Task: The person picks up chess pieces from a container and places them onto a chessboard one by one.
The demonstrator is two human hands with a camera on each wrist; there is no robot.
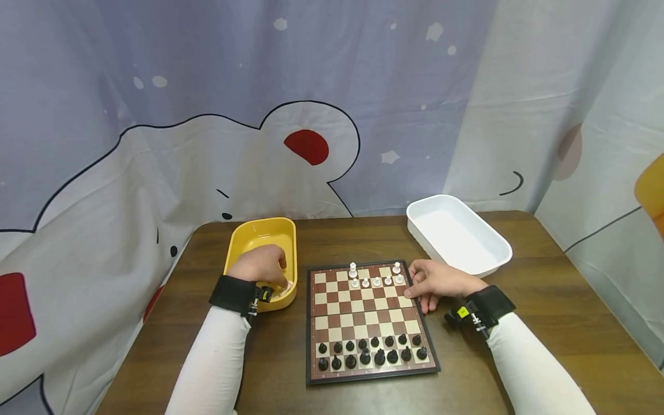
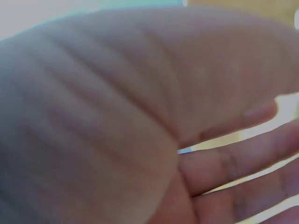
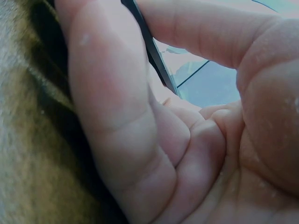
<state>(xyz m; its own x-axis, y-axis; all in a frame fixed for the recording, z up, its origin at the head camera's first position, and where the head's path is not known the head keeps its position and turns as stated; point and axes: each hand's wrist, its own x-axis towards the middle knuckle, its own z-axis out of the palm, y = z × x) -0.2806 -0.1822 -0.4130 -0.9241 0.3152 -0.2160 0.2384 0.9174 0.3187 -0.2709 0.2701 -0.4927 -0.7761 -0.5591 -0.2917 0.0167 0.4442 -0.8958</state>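
My left hand (image 1: 263,265) reaches down into a yellow tray (image 1: 297,253), its fingertips at some white chess pieces (image 1: 282,290) in the near right part. Its palm fills the left wrist view, fingers slightly spread and tips out of frame. My right hand (image 1: 441,280) grips the right edge of a chessboard (image 1: 332,288), thumb on top and the other fingers beside the rim. Along the far right of the board stand a row of white pawns (image 1: 377,282), a tall white piece (image 1: 353,270) and another white piece (image 1: 396,268) in the corner. Black chess pieces (image 1: 365,357) fill two rows on the near side.
A white tray (image 1: 456,233) sits at the back right, beyond my right hand. Everything rests on a brown wooden table (image 1: 353,233). Behind it hangs a printed curtain (image 1: 404,115), with more fabric along the right side.
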